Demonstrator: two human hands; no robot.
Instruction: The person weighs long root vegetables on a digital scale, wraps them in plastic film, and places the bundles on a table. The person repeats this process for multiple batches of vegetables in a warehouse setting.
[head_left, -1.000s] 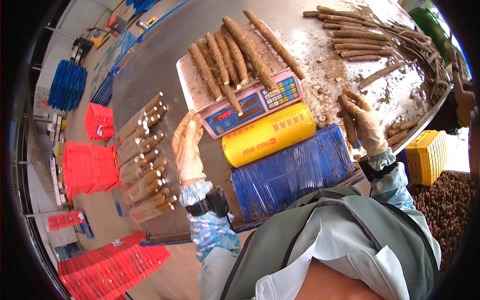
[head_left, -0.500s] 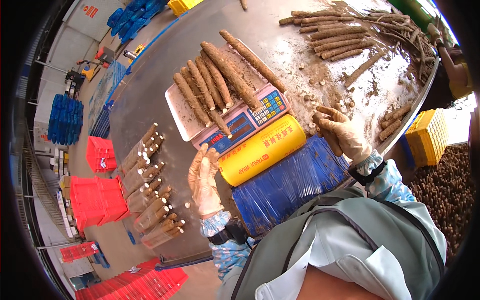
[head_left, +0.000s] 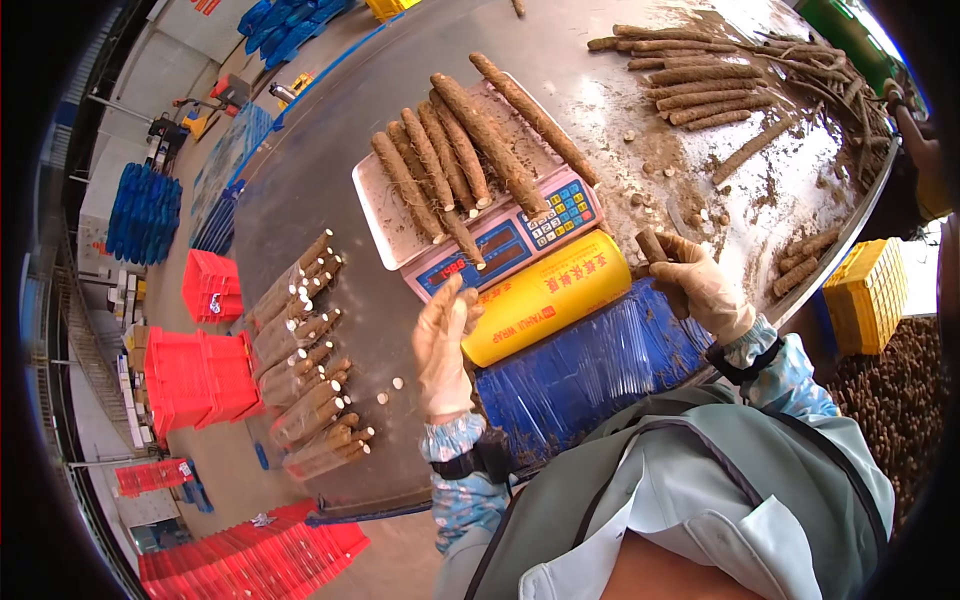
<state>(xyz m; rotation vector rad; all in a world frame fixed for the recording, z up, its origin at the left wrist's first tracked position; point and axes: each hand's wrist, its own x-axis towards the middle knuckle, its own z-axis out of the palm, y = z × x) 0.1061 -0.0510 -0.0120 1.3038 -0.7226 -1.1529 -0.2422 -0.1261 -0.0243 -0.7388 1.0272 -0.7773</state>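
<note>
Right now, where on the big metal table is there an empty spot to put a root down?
Bare metal lies between the scale and the bagged roots, and above the scale toward the far edge. It is crowded by the loose roots and the yellow roll.

The right hand point(head_left: 700, 285) hides most of its brown root piece point(head_left: 652, 245); grip unclear.

Single head-worn fisheye looks steeply down, close over the metal table point(head_left: 330, 190)
</note>
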